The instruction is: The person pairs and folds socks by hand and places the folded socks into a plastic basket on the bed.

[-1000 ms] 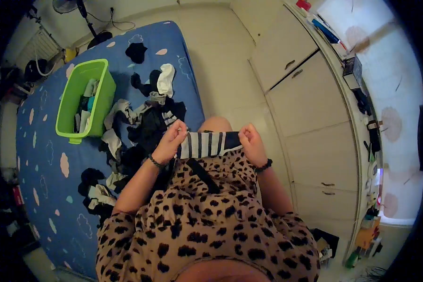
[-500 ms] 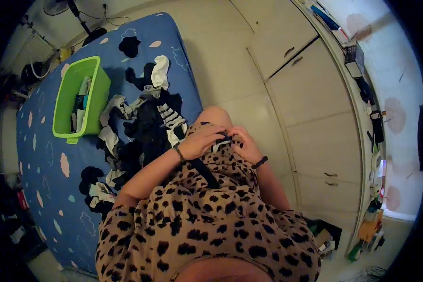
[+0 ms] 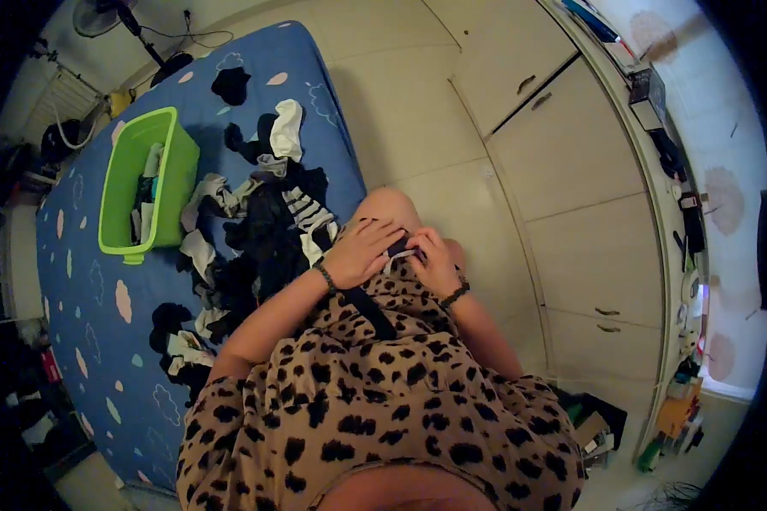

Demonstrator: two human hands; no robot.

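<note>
— On the lap (image 3: 413, 294), beside the bed's (image 3: 102, 349) right edge, what is listed?

— One dark sock with a pale edge (image 3: 397, 246), bunched small. Left hand (image 3: 358, 255): laid over it, palm down. Right hand (image 3: 435, 262): narrow, fingertips closed at its edge. Heaped inward from the bed's right edge: mixed socks (image 3: 260, 234). Beyond, toward the left edge: green plastic basket (image 3: 181, 175), part filled.

— How is the piece best handled?

— Layers are best kept flat under the left palm, it is judged, with the edge drawn snug by the right fingertips, untwisted.

— What is altered?

— A second ago, a striped sock was stretched between hands held apart. Now the hands are nearly together; whether that same sock is held, folded, cannot be told.
</note>
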